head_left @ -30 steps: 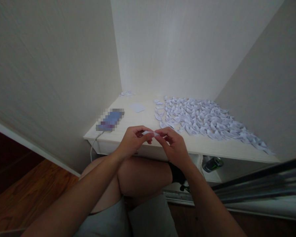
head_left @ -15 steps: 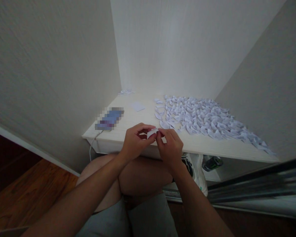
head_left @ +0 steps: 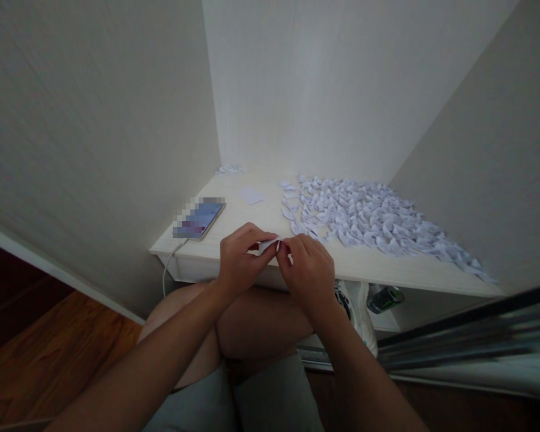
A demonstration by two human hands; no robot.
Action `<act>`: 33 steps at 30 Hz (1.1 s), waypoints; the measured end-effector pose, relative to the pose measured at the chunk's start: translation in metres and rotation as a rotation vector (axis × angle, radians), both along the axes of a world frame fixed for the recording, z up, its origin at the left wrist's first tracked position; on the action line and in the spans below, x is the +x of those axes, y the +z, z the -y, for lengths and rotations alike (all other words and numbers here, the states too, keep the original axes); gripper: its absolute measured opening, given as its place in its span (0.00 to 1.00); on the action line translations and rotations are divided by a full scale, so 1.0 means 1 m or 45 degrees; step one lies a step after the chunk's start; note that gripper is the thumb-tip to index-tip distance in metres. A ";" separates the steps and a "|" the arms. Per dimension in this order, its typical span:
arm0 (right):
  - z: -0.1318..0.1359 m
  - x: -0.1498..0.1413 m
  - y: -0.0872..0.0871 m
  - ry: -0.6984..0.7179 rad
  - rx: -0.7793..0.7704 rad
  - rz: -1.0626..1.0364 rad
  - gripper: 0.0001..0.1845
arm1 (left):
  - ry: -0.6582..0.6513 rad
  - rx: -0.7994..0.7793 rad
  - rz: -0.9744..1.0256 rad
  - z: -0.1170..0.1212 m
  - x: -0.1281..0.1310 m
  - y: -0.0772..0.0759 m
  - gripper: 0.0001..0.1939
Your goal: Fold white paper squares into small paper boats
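Observation:
A small piece of white paper [head_left: 266, 245] is pinched between my two hands, just above the front edge of the white shelf [head_left: 234, 231]. My left hand [head_left: 243, 255] closes thumb and fingers on its left part. At its right end the thumb and fingertips of my right hand [head_left: 306, 264] are pressed together on it. The fingers hide much of the paper. Behind my right hand spreads a large pile of folded white paper pieces [head_left: 364, 213]. Flat on the shelf beyond my left hand lies a white paper sheet [head_left: 251, 195].
On the left of the shelf lies a phone [head_left: 200, 219], partly blurred out, with a white cable [head_left: 168, 261] hanging over the edge. Small paper bits [head_left: 229, 170] sit in the back corner. Below the shelf are a dark can [head_left: 386, 299] and a white shoe [head_left: 362, 312].
Both hands have shifted slightly left. The paper has turned so that less of its face shows, and my fingertips have come closer together.

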State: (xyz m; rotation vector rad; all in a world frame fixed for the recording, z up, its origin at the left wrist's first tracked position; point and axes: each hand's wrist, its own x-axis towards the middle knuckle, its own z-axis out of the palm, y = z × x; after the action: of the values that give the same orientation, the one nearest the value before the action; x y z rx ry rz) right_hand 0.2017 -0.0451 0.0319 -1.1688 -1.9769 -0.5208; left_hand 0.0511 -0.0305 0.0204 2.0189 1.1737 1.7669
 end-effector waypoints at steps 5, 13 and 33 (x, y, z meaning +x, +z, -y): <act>0.002 0.002 -0.001 0.036 0.024 -0.035 0.12 | 0.030 0.077 0.003 0.004 0.003 0.000 0.03; 0.005 0.005 -0.001 0.086 0.122 -0.053 0.12 | -0.034 -0.012 0.156 0.006 0.007 0.001 0.06; -0.014 0.033 -0.020 0.155 0.012 0.128 0.10 | -0.675 -1.098 0.678 -0.015 -0.012 -0.002 0.16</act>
State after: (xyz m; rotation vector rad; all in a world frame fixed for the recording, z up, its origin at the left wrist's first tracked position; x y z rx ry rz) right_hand 0.2347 -0.0307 0.0120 -1.0265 -2.1141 -0.5346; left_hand 0.0391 -0.0159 0.0179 1.1083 0.8761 1.1215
